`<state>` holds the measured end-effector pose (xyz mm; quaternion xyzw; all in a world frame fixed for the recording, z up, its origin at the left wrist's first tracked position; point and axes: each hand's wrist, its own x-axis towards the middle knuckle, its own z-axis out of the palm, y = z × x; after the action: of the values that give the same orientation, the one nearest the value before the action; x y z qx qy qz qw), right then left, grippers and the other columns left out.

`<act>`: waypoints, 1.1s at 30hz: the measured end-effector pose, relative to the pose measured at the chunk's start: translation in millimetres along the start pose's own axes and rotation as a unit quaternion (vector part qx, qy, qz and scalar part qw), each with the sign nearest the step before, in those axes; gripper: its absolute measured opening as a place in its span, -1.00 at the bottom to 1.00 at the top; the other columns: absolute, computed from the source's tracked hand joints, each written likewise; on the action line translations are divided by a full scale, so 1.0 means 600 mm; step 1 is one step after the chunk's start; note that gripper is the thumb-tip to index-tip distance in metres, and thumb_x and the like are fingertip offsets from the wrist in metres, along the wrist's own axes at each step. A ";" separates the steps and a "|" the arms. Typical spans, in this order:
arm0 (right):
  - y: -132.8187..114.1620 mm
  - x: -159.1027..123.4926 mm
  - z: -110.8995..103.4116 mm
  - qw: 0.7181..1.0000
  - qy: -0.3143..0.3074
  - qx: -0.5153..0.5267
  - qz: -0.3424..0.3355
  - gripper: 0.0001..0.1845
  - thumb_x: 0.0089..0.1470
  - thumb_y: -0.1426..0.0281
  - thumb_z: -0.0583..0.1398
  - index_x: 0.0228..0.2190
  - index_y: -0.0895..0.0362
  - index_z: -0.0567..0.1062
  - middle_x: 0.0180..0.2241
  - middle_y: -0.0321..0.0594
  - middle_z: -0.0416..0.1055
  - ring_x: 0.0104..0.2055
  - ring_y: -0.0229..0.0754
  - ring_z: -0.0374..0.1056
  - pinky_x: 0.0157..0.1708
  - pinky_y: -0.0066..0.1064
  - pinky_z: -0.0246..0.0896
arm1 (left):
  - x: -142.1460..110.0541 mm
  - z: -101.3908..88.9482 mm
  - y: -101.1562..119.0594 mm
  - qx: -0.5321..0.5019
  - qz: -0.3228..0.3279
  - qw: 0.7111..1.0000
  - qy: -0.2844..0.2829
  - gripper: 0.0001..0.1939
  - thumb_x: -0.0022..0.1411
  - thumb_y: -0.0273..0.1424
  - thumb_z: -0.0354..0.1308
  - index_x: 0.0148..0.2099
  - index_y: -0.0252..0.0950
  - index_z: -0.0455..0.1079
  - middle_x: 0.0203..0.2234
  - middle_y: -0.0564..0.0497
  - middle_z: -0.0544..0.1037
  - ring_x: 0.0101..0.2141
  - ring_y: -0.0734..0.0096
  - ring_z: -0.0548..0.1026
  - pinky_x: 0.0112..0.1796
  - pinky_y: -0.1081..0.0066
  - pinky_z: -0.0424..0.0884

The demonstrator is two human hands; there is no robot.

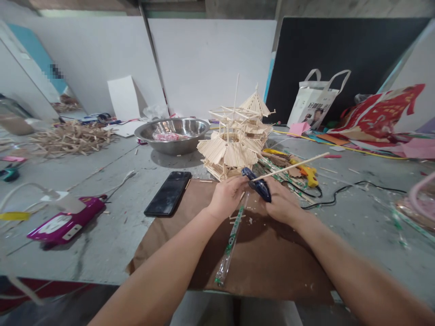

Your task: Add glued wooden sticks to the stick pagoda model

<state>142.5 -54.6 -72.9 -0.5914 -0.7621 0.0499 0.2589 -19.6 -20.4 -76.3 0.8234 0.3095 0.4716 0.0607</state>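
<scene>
A pagoda-like model [236, 140] of thin wooden sticks stands on the table beyond my hands. My right hand [282, 203] is closed round dark blue cutting pliers [257, 184], whose jaws sit at the near end of a long wooden stick [292, 166] that runs up to the right. My left hand [226, 197] is closed in a pinch at that same end of the stick, right beside the pliers. Both hands hover over a brown paper sheet [258, 258]. A clear plastic stick wrapper [231, 240] lies on the sheet under my left hand.
A black phone [168, 193] lies left of the sheet. Behind stand a steel bowl [172, 134], a pile of stick offcuts [70, 138] and a white tote bag [314, 104]. A yellow glue gun [307, 174] with black cable lies right of the model. A magenta device [64, 222] sits at left.
</scene>
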 end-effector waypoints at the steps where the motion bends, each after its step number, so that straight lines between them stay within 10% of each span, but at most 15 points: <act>1: 0.000 0.000 0.000 1.000 0.001 0.005 -0.009 -0.57 -0.17 0.38 0.06 -0.16 0.12 0.23 -0.25 -0.17 0.33 -0.25 -0.14 0.25 -0.30 -0.38 0.11 | 0.001 -0.001 0.001 -0.014 -0.009 1.000 -0.004 -0.81 0.05 -0.53 -0.03 -0.29 -0.34 0.37 -0.48 -0.01 0.49 -0.45 0.49 0.43 -0.42 0.50 0.34; 33: -0.001 -0.002 0.001 0.999 0.009 -0.040 0.028 -0.53 -0.18 0.38 0.04 -0.14 0.20 0.26 -0.16 -0.06 0.33 -0.15 -0.04 0.25 -0.18 -0.29 0.10 | 0.012 -0.011 0.008 -0.063 -0.032 0.995 -0.070 -0.78 0.13 -0.45 -0.10 -0.39 -0.34 0.37 -0.55 0.04 0.44 -0.48 0.51 0.39 -0.47 0.55 0.26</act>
<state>142.2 -55.8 -73.6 -0.6224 -0.7446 0.0218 0.2404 -20.3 -21.3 -65.4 0.8386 0.3009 0.4291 0.1489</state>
